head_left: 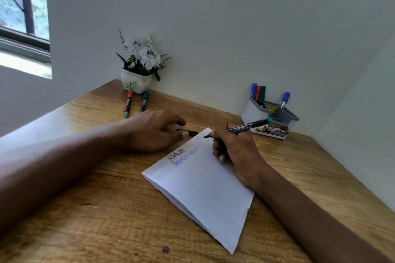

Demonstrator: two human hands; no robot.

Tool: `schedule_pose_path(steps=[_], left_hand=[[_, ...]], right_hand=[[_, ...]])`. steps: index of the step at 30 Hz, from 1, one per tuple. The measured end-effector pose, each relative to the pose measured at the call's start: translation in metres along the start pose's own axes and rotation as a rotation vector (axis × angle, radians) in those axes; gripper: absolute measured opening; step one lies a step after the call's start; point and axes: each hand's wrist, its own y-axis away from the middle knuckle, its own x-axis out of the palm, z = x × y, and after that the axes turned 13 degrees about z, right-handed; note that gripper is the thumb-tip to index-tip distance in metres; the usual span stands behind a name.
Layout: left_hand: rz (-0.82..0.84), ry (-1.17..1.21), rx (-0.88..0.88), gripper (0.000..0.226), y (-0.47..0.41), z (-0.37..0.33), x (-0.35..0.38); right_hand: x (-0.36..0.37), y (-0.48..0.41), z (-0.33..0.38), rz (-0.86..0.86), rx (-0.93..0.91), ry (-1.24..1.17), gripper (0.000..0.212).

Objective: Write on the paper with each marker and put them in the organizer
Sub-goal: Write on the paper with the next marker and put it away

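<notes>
The wooden bench (pixel 85 209) carries a white sheet of paper (pixel 203 194) lying at an angle, with short lines of black and blue writing (pixel 179 156) near its far edge. The right hand (pixel 235 151) rests on the sheet and grips a black marker (pixel 248 126) in a writing hold, its nib at the paper's far corner. The left hand (pixel 154 130) lies on the bench just beside the sheet, fingers curled round what looks like the marker's black cap (pixel 193 133). The step in hand seems to be writing with this marker. It would go best with the nib brought inward to bare paper, away from the corner, and with the left hand steadying the sheet so it does not slide. The grey organizer (pixel 256 113) stands well apart by the wall, already holding four markers (pixel 258 93). Two more markers (pixel 127 103) lie in front of a flower pot (pixel 135 83). Whether the nib touches the paper cannot be told. The writing is too blurred to read, and some faint marks near the paper's left corner are barely visible.
</notes>
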Motion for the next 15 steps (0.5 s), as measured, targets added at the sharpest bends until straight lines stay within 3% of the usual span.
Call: schedule_pose_path(steps=[3, 8, 11, 15], left_hand=[[-0.157, -0.072, 0.039, 0.039, -0.003, 0.0, 0.004], [-0.254, -0.177, 0.03, 0.024, -0.01, -0.001, 0.006], [-0.347, 0.015, 0.028, 0.018, -0.01, 0.005, 0.005], [-0.359, 0.21, 0.105, 0.013, -0.007, 0.011, 0.001]], right_hand=[[-0.007, -0.001, 0.0, 0.078, -0.005, -0.191, 0.012], [-0.014, -0.001, 0.002, 0.208, -0.005, -0.356, 0.025], [-0.019, -0.001, 0.003, 0.28, -0.005, -0.451, 0.038], [-0.023, -0.002, 0.002, 0.299, 0.012, -0.521, 0.034]])
